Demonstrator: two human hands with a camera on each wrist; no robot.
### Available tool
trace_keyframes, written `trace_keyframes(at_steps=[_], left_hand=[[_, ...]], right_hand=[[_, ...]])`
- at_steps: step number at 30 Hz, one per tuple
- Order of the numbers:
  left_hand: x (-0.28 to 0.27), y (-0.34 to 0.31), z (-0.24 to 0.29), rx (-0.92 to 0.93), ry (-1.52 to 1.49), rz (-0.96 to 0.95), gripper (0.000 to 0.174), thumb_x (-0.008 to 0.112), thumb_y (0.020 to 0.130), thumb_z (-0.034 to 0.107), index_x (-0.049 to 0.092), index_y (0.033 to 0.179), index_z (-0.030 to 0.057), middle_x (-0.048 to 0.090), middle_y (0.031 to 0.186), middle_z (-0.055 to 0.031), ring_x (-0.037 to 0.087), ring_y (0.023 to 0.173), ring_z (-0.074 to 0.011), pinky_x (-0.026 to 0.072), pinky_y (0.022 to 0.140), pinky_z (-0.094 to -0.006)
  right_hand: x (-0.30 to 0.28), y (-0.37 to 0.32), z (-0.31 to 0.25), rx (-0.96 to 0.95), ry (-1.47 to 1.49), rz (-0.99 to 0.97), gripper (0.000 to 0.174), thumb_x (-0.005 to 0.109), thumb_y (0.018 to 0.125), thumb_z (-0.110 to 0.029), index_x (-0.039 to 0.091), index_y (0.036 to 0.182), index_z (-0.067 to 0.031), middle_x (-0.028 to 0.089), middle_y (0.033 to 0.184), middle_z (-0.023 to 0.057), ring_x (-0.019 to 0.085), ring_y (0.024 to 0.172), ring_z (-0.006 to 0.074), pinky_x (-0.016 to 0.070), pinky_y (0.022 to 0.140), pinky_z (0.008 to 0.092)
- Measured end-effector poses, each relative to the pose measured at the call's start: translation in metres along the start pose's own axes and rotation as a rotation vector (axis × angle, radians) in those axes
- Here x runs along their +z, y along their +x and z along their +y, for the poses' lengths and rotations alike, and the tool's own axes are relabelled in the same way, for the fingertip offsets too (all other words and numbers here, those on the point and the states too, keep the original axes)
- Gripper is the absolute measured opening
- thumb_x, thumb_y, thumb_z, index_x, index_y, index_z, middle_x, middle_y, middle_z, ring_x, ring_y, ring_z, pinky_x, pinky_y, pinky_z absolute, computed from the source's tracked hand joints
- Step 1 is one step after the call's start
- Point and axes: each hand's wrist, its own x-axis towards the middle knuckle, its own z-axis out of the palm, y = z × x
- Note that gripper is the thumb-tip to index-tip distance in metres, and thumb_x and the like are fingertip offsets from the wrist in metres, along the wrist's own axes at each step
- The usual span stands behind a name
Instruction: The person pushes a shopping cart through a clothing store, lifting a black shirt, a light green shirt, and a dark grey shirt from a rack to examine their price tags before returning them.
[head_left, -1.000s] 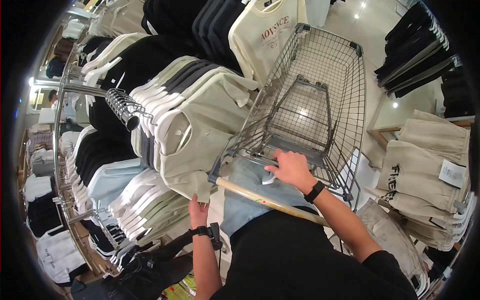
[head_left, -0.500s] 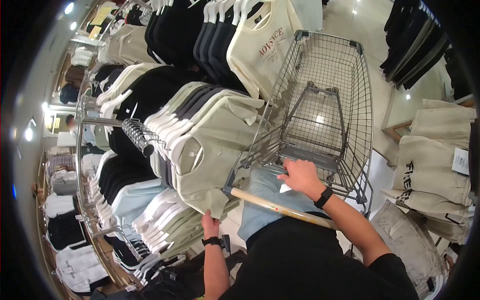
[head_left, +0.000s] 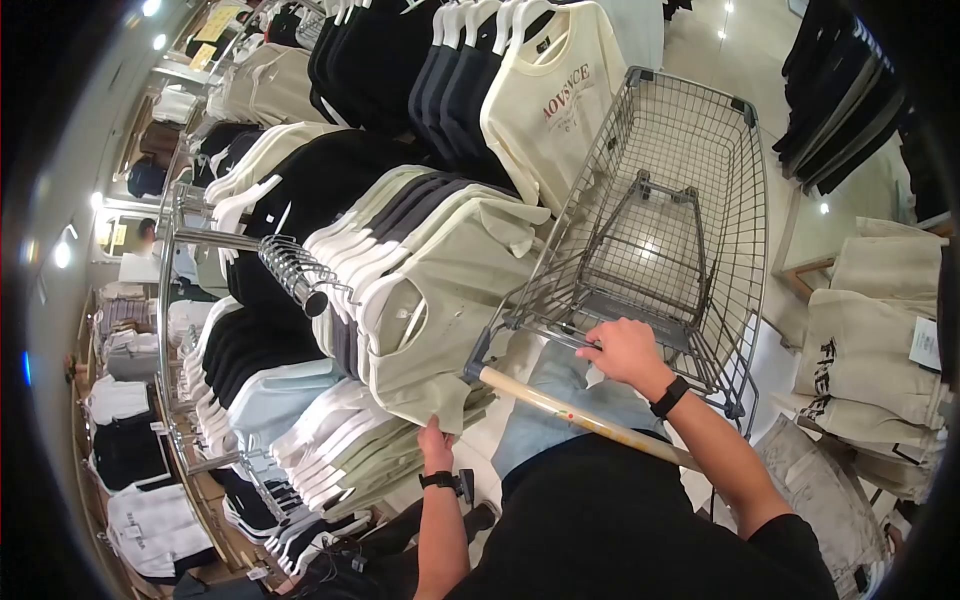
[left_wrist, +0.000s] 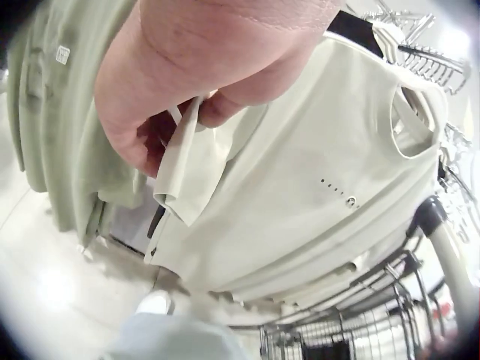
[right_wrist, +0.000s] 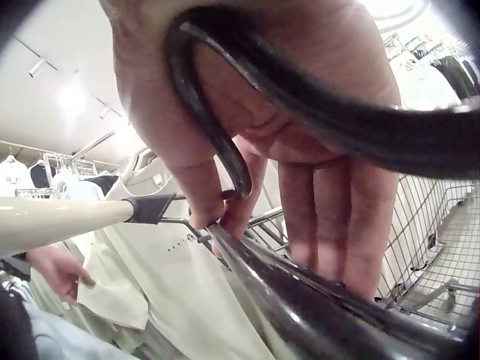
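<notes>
My left hand [head_left: 437, 446] pinches the sleeve of a pale green T-shirt [head_left: 425, 330], the front one of a row on white hangers. In the left wrist view, thumb and fingers close on the sleeve's hem [left_wrist: 191, 176], and small dark print shows on the shirt's chest. My right hand [head_left: 630, 352] grips the dark metal top bar [right_wrist: 292, 300] at the near end of a shopping cart [head_left: 755, 250], its fingers hanging over the far side. The cart's wire basket holds nothing. Its pale push handle [head_left: 590, 418] crosses in front of my body.
A chrome rail [head_left: 215, 238] with hooks carries the shirts. Black tops [head_left: 262, 335] and light blue ones hang to the left. A cream printed sweatshirt [head_left: 560, 105] hangs beyond the row. Beige trousers [head_left: 868, 345] and dark trousers [head_left: 840, 110] line the right side of the aisle.
The head view has shifted, so racks and cart appear farther right and lower. My left hand keeps its pinch on the sleeve, and my right hand stays on the cart's bar.
</notes>
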Motion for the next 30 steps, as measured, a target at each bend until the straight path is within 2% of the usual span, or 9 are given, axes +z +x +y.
trace_keyframes(at_steps=[3,9,17,23,25,26,27,29,30], left_hand=[[0.003,-0.006,-0.004,0.022,-0.018,0.003,0.030,0.060,0.105,0.021,0.056,0.132,0.0072,0.067,0.122,-0.0112,0.069,0.106,-0.0252,0.0609,0.086,-0.0425],[-0.013,-0.004,-0.015,-0.011,-0.009,0.006,0.033,0.059,0.105,0.021,0.055,0.134,0.0037,0.066,0.122,-0.0124,0.069,0.105,-0.0272,0.0606,0.089,-0.0446],[-0.010,0.009,-0.022,0.005,0.051,-0.003,0.036,0.061,0.105,0.023,0.055,0.134,0.0028,0.065,0.123,-0.0146,0.070,0.104,-0.0276,0.0632,0.082,-0.0417],[0.025,0.009,0.002,-0.085,0.636,-0.199,0.045,0.063,0.105,0.034,0.060,0.134,-0.0005,0.071,0.107,-0.0116,0.073,0.091,-0.0241,0.0640,0.076,-0.0368],[0.023,0.012,0.003,-0.071,0.956,-0.398,0.051,0.061,0.106,0.039,0.060,0.134,-0.0028,0.071,0.109,-0.0138,0.073,0.095,-0.0240,0.0646,0.081,-0.0418],[0.017,0.027,-0.003,-0.131,0.978,-0.465,0.067,0.060,0.106,0.047,0.047,0.146,-0.0051,0.066,0.127,-0.0235,0.072,0.107,-0.0318,0.0637,0.089,-0.0505],[0.020,0.015,0.006,-0.124,0.968,-0.458,0.067,0.060,0.106,0.047,0.047,0.146,-0.0051,0.066,0.127,-0.0235,0.072,0.107,-0.0318,0.0637,0.089,-0.0505],[0.045,-0.038,0.039,-0.338,0.613,-0.489,0.096,0.060,0.101,0.064,0.032,0.154,-0.0102,0.056,0.143,-0.0324,0.071,0.115,-0.0387,0.0640,0.090,-0.0499],[0.052,-0.054,0.052,-0.334,0.609,-0.494,0.096,0.060,0.101,0.064,0.032,0.154,-0.0102,0.056,0.143,-0.0324,0.071,0.115,-0.0387,0.0640,0.090,-0.0499]], right_hand=[[-0.003,0.004,0.002,0.009,0.005,0.008,0.032,0.078,0.087,-0.049,0.084,0.097,-0.0180,0.074,0.075,0.0117,0.072,0.076,0.0355,0.0551,0.069,0.0475],[-0.005,0.006,0.003,0.031,-0.010,-0.026,0.034,0.081,0.086,-0.049,0.084,0.100,-0.0176,0.075,0.076,0.0122,0.073,0.077,0.0341,0.0559,0.069,0.0466],[-0.008,0.010,-0.007,0.065,0.017,-0.036,0.036,0.081,0.085,-0.050,0.084,0.100,-0.0176,0.076,0.080,0.0124,0.074,0.082,0.0344,0.0565,0.072,0.0467],[-0.006,0.020,-0.008,0.087,0.026,0.009,0.036,0.082,0.083,-0.050,0.083,0.099,-0.0181,0.076,0.080,0.0110,0.075,0.082,0.0348,0.0574,0.071,0.0468],[-0.010,0.019,-0.012,0.073,0.015,0.011,0.036,0.082,0.083,-0.050,0.083,0.098,-0.0177,0.077,0.081,0.0109,0.075,0.081,0.0350,0.0576,0.071,0.0468],[-0.012,0.019,-0.014,0.088,0.043,0.002,0.035,0.082,0.083,-0.049,0.082,0.097,-0.0171,0.077,0.083,0.0111,0.075,0.082,0.0352,0.0577,0.072,0.0468],[-0.010,0.019,-0.016,0.074,0.040,0.004,0.035,0.082,0.083,-0.049,0.082,0.097,-0.0171,0.077,0.083,0.0111,0.075,0.082,0.0352,0.0577,0.072,0.0468],[-0.010,0.019,-0.017,0.102,0.006,0.016,0.035,0.082,0.084,-0.048,0.082,0.098,-0.0162,0.077,0.082,0.0112,0.075,0.082,0.0353,0.0577,0.072,0.0473],[-0.010,0.019,-0.019,0.120,0.016,-0.009,0.035,0.082,0.084,-0.048,0.082,0.098,-0.0155,0.077,0.083,0.0121,0.075,0.083,0.0356,0.0577,0.072,0.0479]])
